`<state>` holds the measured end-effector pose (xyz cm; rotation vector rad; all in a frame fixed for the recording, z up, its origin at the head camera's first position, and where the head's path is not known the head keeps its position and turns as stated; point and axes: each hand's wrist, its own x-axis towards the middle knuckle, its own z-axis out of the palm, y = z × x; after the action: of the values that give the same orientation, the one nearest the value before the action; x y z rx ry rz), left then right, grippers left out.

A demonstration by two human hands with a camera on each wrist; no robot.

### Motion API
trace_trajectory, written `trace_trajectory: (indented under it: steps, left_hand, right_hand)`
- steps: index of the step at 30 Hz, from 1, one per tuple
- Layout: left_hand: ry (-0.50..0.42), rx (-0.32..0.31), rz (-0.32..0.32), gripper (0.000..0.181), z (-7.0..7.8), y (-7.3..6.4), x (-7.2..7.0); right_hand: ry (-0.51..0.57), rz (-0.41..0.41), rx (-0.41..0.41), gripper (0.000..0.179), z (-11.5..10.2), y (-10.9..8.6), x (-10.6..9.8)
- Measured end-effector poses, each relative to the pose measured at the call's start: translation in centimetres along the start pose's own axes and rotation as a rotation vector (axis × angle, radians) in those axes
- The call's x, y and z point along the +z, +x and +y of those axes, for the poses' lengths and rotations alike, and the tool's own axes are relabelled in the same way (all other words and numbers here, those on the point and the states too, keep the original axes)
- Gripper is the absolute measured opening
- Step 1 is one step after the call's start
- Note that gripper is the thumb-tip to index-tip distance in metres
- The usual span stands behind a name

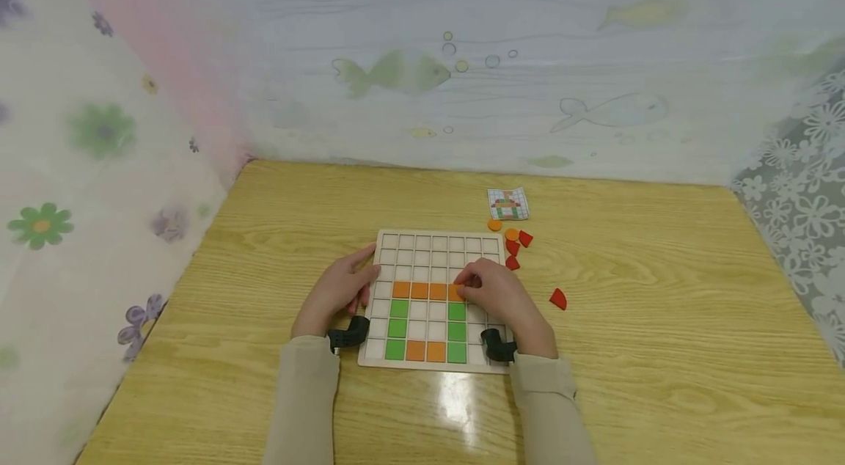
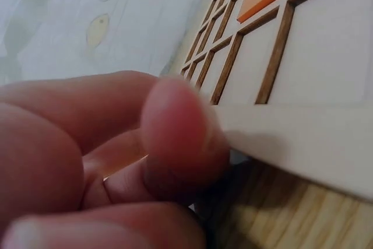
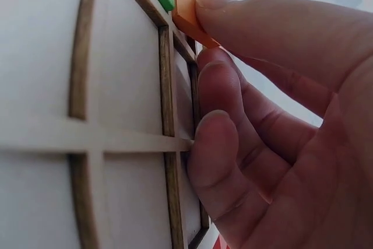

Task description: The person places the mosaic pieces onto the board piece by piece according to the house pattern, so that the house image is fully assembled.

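Right hand pinches orange tile at end of row

Head view: Gridded board lies on wooden table. Right hand, thumb and fingertips together, pinches an orange tile at the right end of the orange row, atop the right column of green tiles. Left hand at board's left edge: index and thumb spread apart, both touching the edge. Beyond the board's right side, red pieces and orange discs; printed card above them.

Left wrist: fingers loosely bent, a blurred fingertip at the board's pale rim. Orange and green tiles sit farther in.

Right wrist: thumb clamped on the orange tile, fingertip opposite; other fingers curled close to the grid. Tile stands just beside a green one; cannot tell whether fully seated.
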<state>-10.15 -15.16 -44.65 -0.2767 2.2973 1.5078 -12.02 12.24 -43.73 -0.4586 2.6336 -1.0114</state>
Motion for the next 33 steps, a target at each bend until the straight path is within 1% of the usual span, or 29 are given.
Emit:
trace_trajectory:
  steps: [4, 8, 13, 20, 23, 27, 29, 33]
  left_hand:
    - [0.013, 0.007, 0.003, 0.049, -0.1, 0.1, -0.1]
    - [0.063, 0.016, 0.023, 0.048, -0.3, 0.3, -0.3]
    - [0.100, 0.028, 0.008, 0.051, -0.6, 0.4, -0.4]
    - [0.106, 0.037, 0.017, 0.051, -0.7, 0.4, -0.5]
    - [0.117, 0.044, 0.013, 0.051, -0.7, 0.4, -0.5]
    - [0.112, 0.036, 0.019, 0.051, -0.6, 0.5, -0.5]
    - [0.103, 0.035, 0.023, 0.051, -0.6, 0.5, -0.4]
    - [0.092, 0.037, 0.029, 0.050, -0.6, 0.7, -0.2]
  right_hand:
    - [-0.011, 0.008, -0.010, 0.004, 0.0, 0.1, 0.1]
    - [-0.014, 0.015, -0.023, 0.005, -0.1, 0.2, 0.2]
    - [0.001, 0.015, -0.014, 0.008, -0.1, 0.1, 0.3]
    - [0.050, 0.019, -0.001, 0.012, 0.3, 0.1, 0.5]
    - [0.070, 0.022, 0.018, 0.013, 0.4, 0.1, 0.5]
    - [0.096, 0.033, 0.048, 0.012, 0.5, 0.1, 0.3]
    - [0.092, 0.046, 0.058, 0.011, 0.6, 0.1, 0.2]
    - [0.060, 0.102, 0.058, 0.011, 1.0, 0.1, -0.3]
